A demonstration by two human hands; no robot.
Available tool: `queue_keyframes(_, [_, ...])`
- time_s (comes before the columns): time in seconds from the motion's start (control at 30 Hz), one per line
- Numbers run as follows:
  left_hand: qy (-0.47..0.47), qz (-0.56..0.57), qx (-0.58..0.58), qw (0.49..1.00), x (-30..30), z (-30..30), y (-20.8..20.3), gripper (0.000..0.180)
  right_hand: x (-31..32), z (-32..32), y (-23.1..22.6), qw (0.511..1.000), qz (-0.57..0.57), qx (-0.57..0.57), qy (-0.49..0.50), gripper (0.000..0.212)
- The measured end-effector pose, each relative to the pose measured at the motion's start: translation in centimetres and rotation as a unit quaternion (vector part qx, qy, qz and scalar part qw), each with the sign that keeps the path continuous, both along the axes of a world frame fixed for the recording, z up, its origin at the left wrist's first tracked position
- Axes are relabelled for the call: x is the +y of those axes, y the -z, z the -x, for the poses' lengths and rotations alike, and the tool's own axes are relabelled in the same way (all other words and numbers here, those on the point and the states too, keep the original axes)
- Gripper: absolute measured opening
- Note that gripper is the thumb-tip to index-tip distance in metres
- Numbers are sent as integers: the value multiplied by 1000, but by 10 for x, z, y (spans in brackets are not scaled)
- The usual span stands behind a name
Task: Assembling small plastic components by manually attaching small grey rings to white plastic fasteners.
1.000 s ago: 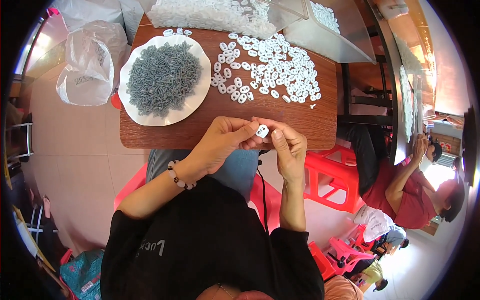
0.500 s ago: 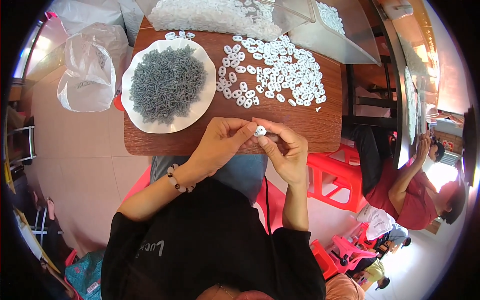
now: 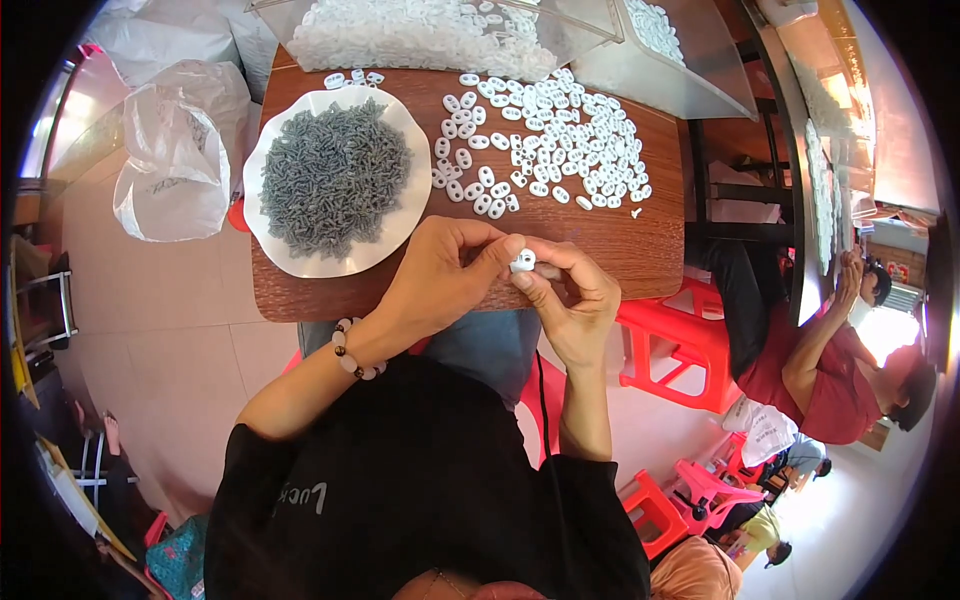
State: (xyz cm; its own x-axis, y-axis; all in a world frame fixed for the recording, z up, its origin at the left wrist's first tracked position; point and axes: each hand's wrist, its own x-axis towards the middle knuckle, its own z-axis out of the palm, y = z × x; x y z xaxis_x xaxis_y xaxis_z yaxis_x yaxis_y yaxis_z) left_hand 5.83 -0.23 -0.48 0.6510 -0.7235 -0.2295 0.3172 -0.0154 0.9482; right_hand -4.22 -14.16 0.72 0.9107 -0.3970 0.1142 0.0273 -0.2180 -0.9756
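Note:
A small white oval plastic piece with two holes [image 3: 522,261] is held up above the table's near edge. My right hand [image 3: 573,300] pinches it between thumb and forefinger from the right. From the left, my left hand [image 3: 450,265] has its thumb and finger closed against the same piece. Whether the left fingers also hold a smaller part cannot be seen. Many similar white oval pieces [image 3: 580,140] lie spread over the table beyond my hands. Left of them, a white scalloped plate [image 3: 425,165] carries a heap of small grey plastic parts [image 3: 335,175].
Clear plastic bins [image 3: 590,50] of white pieces stand along the far side of the brown wooden table [image 3: 330,298]. An open white plastic bag [image 3: 175,175] is at the left. Red stools [image 3: 690,365] and a person in a red shirt [image 3: 845,390] are at the right.
The white piece has turned slightly in my fingertips, and my left thumb has shifted a little over its top. Both hands stay at nearly the same spot.

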Motion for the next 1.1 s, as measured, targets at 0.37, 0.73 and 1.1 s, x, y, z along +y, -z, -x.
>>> queue_keyframes(0.37, [-1, -47, -88, 995, -5, -1, -4, 27, -3, 2, 3, 999, 45, 8, 3, 26])
queue_keyframes(0.73, [-1, -17, -42, 999, -6, 4, 6, 32, -9, 0, 0, 996, 82, 23, 14, 30])
queue_keyframes(1.1, [43, 12, 66, 997, 10, 26, 15, 29, -163, -119, -95, 878, 420, -108, 201, 33])
